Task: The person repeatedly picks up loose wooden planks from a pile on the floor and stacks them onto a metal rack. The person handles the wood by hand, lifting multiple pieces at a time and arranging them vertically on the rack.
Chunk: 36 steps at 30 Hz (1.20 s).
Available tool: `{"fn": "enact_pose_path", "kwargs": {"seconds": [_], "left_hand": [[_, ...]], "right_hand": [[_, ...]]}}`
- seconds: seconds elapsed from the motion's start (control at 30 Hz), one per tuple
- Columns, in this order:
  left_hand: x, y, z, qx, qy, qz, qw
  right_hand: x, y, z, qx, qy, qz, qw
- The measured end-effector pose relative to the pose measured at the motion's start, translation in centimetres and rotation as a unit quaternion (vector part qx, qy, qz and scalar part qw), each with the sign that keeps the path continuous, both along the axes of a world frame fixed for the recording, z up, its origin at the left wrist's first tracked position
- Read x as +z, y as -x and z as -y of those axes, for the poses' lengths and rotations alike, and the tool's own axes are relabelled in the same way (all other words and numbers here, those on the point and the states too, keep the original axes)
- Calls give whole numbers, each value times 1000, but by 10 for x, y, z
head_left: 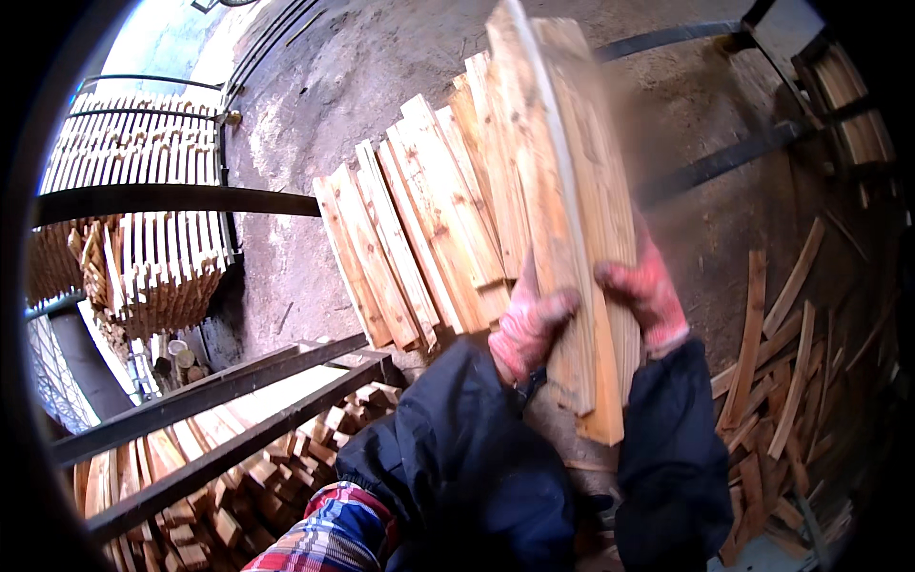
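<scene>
Between my two gloved hands stands a bundle of wooden boards (581, 191), tilted slightly and pressed together side by side. My left hand (534, 319), in a pink-red knit glove, is closed on the left side of the bundle near its lower end. On the right side my right hand (653, 296), gloved alike, grips with its thumb over the near face; its other fingers are hidden behind the wood. Just left of the bundle, a row of loose boards (429, 210) lies side by side, partly covered by the held ones.
Dark metal bars (181, 202) cross at the left, with another rail (229, 381) nearer me. Stacked wood strips (143, 143) stand far left; cut pieces (219, 505) pile at lower left. Scrap slats (772, 381) lie heaped on the right. Another bar (724, 157) crosses at upper right.
</scene>
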State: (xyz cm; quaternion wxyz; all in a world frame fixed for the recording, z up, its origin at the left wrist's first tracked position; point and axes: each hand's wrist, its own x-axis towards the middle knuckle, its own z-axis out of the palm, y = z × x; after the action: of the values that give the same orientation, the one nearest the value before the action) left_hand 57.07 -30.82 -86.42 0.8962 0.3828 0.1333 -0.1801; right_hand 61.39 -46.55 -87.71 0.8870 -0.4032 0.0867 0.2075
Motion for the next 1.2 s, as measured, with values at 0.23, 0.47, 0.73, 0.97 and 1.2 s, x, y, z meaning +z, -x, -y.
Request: {"fn": "enact_pose_path", "kwargs": {"seconds": [0.23,0.47,0.73,0.97,1.2], "left_hand": [[-99,-142,-50,-187,-579,-10,794],[-199,-133,-75,-240,-679,-4,694],[-196,-130,-34,-214,-590,-45,777],[-182,-62,29,-326,-471,-154,805],[-141,103,212,-505,-435,-6,745]], "right_hand": [[-75,-164,0,132,262,132,947],[-186,-45,-19,136,696,53,703],[-133,168,1,72,560,-197,802],[-142,444,121,-166,446,-521,709],[-139,585,253,-446,206,-507,708]]}}
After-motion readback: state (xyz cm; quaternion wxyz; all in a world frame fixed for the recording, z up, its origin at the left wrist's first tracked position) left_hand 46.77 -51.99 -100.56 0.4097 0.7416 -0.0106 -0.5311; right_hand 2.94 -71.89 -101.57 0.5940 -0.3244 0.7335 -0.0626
